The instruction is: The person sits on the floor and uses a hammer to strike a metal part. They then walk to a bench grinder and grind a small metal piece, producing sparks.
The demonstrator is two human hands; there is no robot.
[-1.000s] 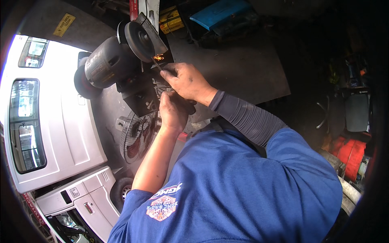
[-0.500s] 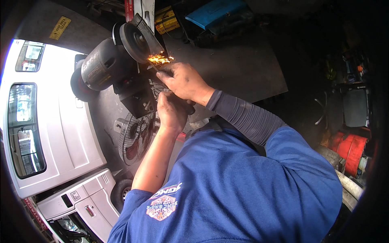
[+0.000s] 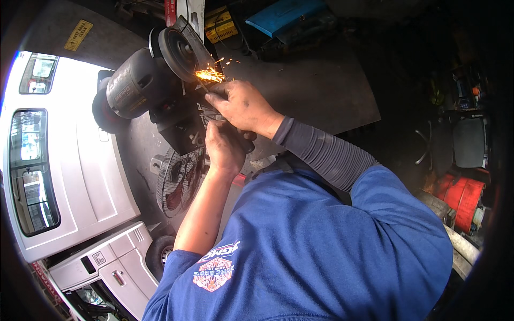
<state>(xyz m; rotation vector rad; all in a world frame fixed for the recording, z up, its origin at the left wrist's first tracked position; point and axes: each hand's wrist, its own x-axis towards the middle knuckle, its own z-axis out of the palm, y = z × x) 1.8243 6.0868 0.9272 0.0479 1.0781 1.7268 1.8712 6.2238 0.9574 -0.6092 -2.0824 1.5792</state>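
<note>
A dark bench grinder (image 3: 131,88) stands in front of me, and bright orange sparks (image 3: 210,74) fly at the lower right edge of its grey grinding wheel (image 3: 174,58). My right hand (image 3: 243,106) is closed, pinching a thin metal piece (image 3: 202,85) whose tip meets the wheel's edge. Most of that piece is hidden by the fingers, so its kind does not show. Just below and touching it, my left hand (image 3: 226,147) is closed too, its fingers curled around something dark that I cannot make out.
Below the grinder is a wire-caged fan (image 3: 179,182). A white van (image 3: 80,160) stands along the left. Beyond the hands lie a dark metal sheet (image 3: 321,91), a yellow box (image 3: 220,27) and a blue case (image 3: 284,16). At right sits a red drum-like object (image 3: 460,199).
Both hands stay almost where they were, with the metal piece still at the wheel. The spray of sparks has changed shape, with a few flying higher.
</note>
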